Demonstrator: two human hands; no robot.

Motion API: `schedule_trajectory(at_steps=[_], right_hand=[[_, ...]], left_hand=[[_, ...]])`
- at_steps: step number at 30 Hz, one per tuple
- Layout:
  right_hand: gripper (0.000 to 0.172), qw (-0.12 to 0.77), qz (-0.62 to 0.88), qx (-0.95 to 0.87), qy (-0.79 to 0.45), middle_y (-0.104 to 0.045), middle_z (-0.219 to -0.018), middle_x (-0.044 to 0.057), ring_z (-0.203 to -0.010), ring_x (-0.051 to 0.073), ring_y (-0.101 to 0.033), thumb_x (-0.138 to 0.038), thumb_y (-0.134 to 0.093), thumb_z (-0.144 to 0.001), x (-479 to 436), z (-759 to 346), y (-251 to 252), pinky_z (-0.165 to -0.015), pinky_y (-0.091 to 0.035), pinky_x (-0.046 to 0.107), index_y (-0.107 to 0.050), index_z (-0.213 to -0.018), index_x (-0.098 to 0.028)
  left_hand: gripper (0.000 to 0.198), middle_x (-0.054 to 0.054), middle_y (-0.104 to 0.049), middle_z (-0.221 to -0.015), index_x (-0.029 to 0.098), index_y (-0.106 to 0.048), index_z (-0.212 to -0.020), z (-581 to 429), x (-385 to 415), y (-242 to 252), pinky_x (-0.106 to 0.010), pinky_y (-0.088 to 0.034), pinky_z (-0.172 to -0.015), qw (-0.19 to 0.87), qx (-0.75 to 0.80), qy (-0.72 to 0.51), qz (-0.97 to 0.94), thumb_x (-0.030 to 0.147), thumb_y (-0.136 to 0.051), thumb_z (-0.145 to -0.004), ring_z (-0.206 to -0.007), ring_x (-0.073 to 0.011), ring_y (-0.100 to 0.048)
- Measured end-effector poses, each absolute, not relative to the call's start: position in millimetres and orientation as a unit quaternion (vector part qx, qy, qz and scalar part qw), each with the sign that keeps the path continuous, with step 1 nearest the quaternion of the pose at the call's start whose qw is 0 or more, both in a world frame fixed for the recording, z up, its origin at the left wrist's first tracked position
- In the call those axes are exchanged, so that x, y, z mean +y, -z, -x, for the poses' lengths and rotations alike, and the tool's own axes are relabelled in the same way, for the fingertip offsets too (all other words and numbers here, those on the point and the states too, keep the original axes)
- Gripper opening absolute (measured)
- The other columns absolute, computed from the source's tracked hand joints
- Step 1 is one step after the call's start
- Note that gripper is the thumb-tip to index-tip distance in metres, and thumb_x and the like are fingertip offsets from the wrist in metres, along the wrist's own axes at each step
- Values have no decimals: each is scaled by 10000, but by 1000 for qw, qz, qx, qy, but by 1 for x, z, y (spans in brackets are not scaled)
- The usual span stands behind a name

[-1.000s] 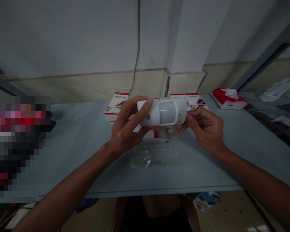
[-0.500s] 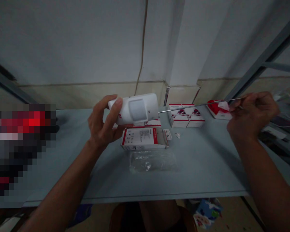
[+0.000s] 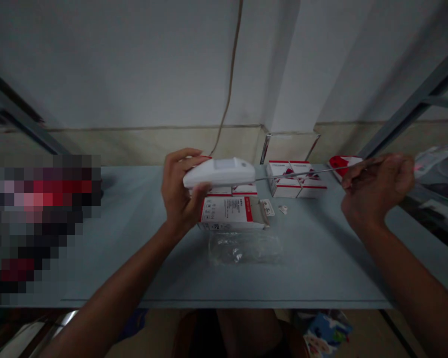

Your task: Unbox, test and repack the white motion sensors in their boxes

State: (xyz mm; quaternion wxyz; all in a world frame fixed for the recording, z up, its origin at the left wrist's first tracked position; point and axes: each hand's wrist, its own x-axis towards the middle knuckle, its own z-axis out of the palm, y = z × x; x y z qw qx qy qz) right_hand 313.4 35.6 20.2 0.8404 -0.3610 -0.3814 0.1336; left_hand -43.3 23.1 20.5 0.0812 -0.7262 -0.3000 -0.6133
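Gripping, left hand [image 3: 181,194]: closed around white sensor [image 3: 218,173], held above tabletop [image 3: 313,258], over open box [image 3: 231,214].
Pinching, right hand [image 3: 375,191]: closed on thin metal rod [image 3: 302,172], tip just beside sensor.
Lying near front edge: plastic bag [image 3: 244,248].
Standing near back edge: paired boxes [image 3: 296,186].

A clear plastic bag [image 3: 244,248] is being carried by the pale grey table [image 3: 313,258], with an opened red-and-white carton [image 3: 233,214] being held at twelve o'clock and two banded boxes [image 3: 296,179] at two o'clock.
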Motion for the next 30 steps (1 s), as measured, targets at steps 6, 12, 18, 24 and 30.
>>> schedule_trajectory(at_steps=[6, 12, 18, 24, 30], right_hand=[[386, 829, 397, -376, -114, -439, -484, -109, -325, 72, -409, -149, -262, -1123, 33, -311, -28, -341, -245, 177, -407, -779, -247], [373, 831, 402, -366, -116, -435, -506, -112, -338, 67, -425, -161, -303, -1117, 36, -316, -24, -348, -251, 178, -427, -774, -243], [399, 833, 411, -355, -109, -420, -482, -101, -332, 73, -392, -98, -342, -1086, 37, -322, -25, -326, -225, 208, -452, -726, -232], [414, 823, 407, -377, -120, -428, -429, -95, -311, 96, -383, -100, -355, -1089, 36, -318, -24, -304, -209, 231, -470, -715, -234], [420, 802, 435, -387, -132, -469, -448, -66, -321, 80, -385, -65, -400, -1054, 31, -308, -26, -306, -218, 222, -505, -672, -204]], left_hand=[[292, -64, -757, -1106, 243, -659, -1124, 29, 29, -17, -327, -612, -808, -233, -313, 641, 661, 515, -596, -1039, -1030, -203, -726], [606, -54, -769, -971, 250, -639, -1239, 38, 32, -26, -278, -522, -417, -522, -270, 541, 602, 773, -477, -980, -533, -146, -649], [983, -27, -772, -980, 372, -459, -1548, 56, 36, -30, -234, -563, -487, -534, -201, 493, 657, 762, -823, -722, -667, -163, -720], [902, -74, -740, -675, 229, -750, -1101, 46, 32, -25, -299, -534, -384, -563, -206, 433, 673, 1011, -513, -719, -461, -213, -671], [784, -51, -688, -600, 213, -718, -1081, 46, 31, -34, -319, -517, -377, -541, -253, 472, 648, 892, -370, -905, -418, -212, -646]])
